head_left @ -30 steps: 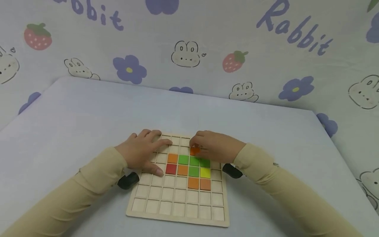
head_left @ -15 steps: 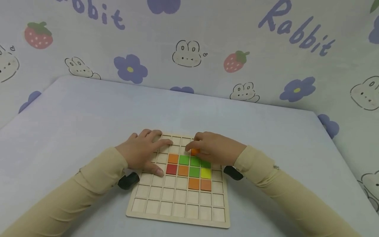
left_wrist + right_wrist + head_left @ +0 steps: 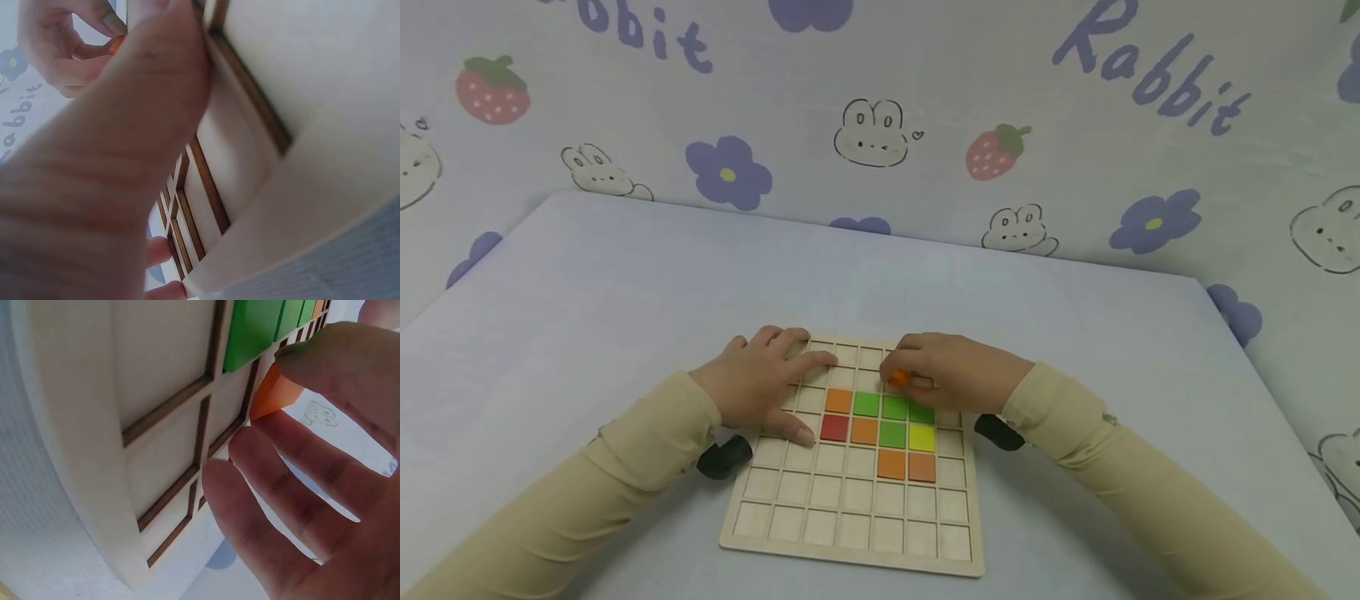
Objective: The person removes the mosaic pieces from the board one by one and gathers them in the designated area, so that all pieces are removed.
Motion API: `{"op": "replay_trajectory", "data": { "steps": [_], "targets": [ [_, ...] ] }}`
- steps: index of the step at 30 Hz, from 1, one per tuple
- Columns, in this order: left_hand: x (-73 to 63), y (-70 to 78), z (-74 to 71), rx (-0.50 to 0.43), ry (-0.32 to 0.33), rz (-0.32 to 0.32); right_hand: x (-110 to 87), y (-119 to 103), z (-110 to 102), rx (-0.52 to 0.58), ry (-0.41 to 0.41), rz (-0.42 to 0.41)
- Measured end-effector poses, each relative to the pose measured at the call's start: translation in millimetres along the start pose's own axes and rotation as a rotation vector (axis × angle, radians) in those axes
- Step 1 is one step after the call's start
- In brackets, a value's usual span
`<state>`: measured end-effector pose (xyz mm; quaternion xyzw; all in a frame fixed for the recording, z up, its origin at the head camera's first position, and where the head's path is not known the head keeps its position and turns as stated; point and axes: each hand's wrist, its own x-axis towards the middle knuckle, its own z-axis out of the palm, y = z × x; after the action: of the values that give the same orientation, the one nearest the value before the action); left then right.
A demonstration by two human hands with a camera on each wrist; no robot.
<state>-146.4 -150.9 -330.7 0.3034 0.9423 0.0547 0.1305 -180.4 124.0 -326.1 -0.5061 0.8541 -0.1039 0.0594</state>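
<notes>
A wooden grid board [image 3: 850,554] with square recesses lies on the table. My right hand [image 3: 958,371] pinches an orange square tile [image 3: 275,394] between thumb and finger over its far right part. In the right wrist view the tile stands tilted, one edge close to the recesses, and the other fingers reach toward the board. My left hand [image 3: 756,383] rests spread on the board's left side, its thumb beside a red tile [image 3: 833,428]. Green tiles [image 3: 866,405], orange tiles [image 3: 891,465] and a yellow tile [image 3: 921,437] sit in recesses around the middle.
A white cloth [image 3: 647,275] covers the table under the board. Behind it rises a backdrop [image 3: 940,75] printed with rabbits, strawberries and flowers. Dark wrist devices show below the left wrist [image 3: 725,457] and right wrist [image 3: 999,432].
The orange tile in my right hand has turned from nearly flat to tilted up. The right index finger reached leftward, then curled back to the tile. My left hand stays put.
</notes>
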Motion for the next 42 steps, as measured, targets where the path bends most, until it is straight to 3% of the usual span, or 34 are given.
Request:
{"op": "replay_trajectory", "data": {
  "steps": [7, 12, 23, 31, 36, 42],
  "targets": [
    [-3.4, 0.8, -1.1, -0.004, 0.007, 0.023, -2.4, -5.6, -0.5, 0.011, -0.028, 0.078],
    [-4.8, 1.4, -1.7, 0.000, 0.018, 0.035, -8.5, -8.1, -4.6, 0.066, -0.031, 0.200],
    [-5.5, 0.3, -0.9, 0.012, 0.023, 0.047, -51.6, 2.2, -17.5, 0.078, -0.008, 0.389],
    [-4.0, -2.1, -0.1, 0.014, 0.017, 0.038, -98.5, 18.0, -16.6, -0.018, 0.112, 0.331],
    [-2.9, -2.6, 1.1, 0.009, 0.004, 0.027, -117.4, 21.2, -10.7, -0.044, 0.096, 0.327],
    [-4.3, -1.1, -1.2, -0.022, -0.006, 0.025, -126.8, 19.6, -7.5, -0.062, 0.066, 0.353]
  ]
}}
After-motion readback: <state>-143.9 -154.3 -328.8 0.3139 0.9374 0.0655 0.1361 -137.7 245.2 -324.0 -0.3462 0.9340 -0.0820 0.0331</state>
